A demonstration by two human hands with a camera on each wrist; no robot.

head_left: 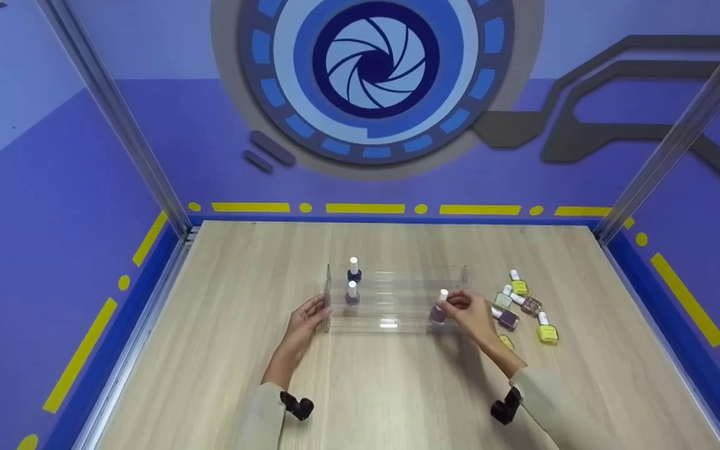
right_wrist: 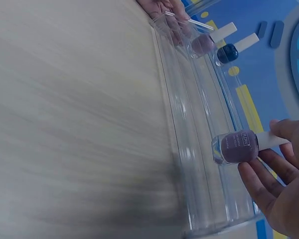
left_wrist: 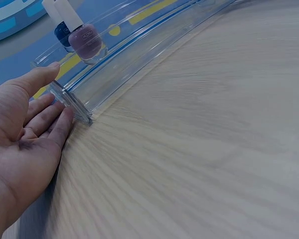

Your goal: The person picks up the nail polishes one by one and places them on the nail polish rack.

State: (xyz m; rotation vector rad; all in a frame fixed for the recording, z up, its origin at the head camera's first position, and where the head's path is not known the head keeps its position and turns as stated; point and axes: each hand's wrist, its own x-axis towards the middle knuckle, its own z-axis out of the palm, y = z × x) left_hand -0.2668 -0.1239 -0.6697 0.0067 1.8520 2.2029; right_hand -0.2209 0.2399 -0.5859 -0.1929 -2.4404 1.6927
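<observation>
Pinching the white cap (right_wrist: 270,140) of a mauve bottle (right_wrist: 238,147), the right fingers (right_wrist: 258,186) hold it over the clear rack's (head_left: 388,324) right end, while the left fingers (left_wrist: 62,124) grip its left end. Beside those stand another mauve bottle (head_left: 352,299) and a dark blue one (head_left: 354,275); loose bottles (head_left: 547,335) lie rightward on the surface (head_left: 391,394).

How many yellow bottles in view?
3, on the table right of the rack: one farthest back, one rightmost, one partly behind the right forearm, which may hide more.

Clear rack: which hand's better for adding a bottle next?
Probably the right hand: it holds a purple bottle at the right end of the clear rack, while the left hand touches the left end.
</observation>
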